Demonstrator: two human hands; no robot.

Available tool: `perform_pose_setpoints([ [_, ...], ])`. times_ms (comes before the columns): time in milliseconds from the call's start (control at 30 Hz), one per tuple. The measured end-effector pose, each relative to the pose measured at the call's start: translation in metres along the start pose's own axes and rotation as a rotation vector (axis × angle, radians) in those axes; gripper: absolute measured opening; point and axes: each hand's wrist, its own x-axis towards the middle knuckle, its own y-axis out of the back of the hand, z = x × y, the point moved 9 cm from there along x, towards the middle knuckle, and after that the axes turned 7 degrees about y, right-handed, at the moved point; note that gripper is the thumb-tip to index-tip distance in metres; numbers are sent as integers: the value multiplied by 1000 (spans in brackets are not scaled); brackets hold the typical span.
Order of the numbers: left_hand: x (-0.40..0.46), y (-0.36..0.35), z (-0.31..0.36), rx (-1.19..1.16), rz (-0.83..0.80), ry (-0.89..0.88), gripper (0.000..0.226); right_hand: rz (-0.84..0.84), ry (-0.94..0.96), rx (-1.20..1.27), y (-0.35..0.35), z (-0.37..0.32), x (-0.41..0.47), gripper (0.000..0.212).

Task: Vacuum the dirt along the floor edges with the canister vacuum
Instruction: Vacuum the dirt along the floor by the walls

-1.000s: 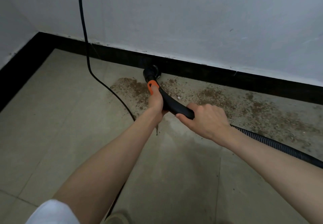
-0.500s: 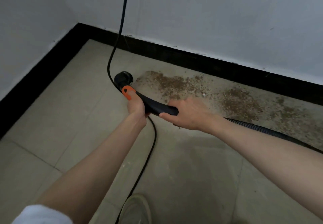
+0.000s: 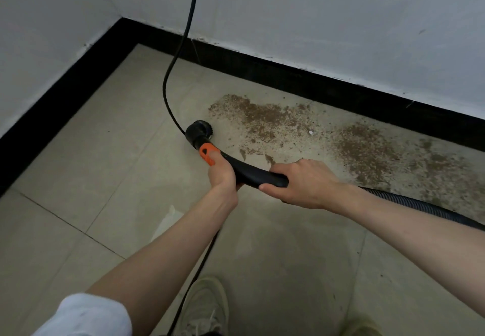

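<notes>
Black hose (image 3: 430, 208) cut off right, cord (image 3: 168, 83) hidden behind forearm (image 3: 168, 254)

The cord (image 3: 189, 33) leaves the top edge and passes behind the left forearm (image 3: 168, 251). The hose (image 3: 420, 204) is cut off at the right edge; the canister is out of frame. The right hand (image 3: 301, 186) hides the handle's rear. The shoe (image 3: 207, 306) is partly cropped at the bottom edge.

Pale beige tiled floor (image 3: 78, 178), edged by a black skirting board (image 3: 288, 73) under white walls. Brown, crumbly dirt (image 3: 262, 117) spread in patches near the far skirting, with a thin black power cable (image 3: 168, 99) trailing across the tiles. A pale canvas shoe (image 3: 204, 306) planted at the near edge.
</notes>
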Motion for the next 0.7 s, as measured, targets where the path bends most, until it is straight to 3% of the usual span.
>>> perform_pose_setpoints([
  [200, 6, -15, 9, 25, -22, -7, 51, 14, -37, -27, 3, 11, 9, 38],
  [300, 13, -25, 19, 32, -56, -9, 62, 34, -60, -29, 5, 15, 18, 45],
  [700, 19, -78, 70, 225, -233, 2, 62, 181, -270, 129, 21, 29, 44, 37],
])
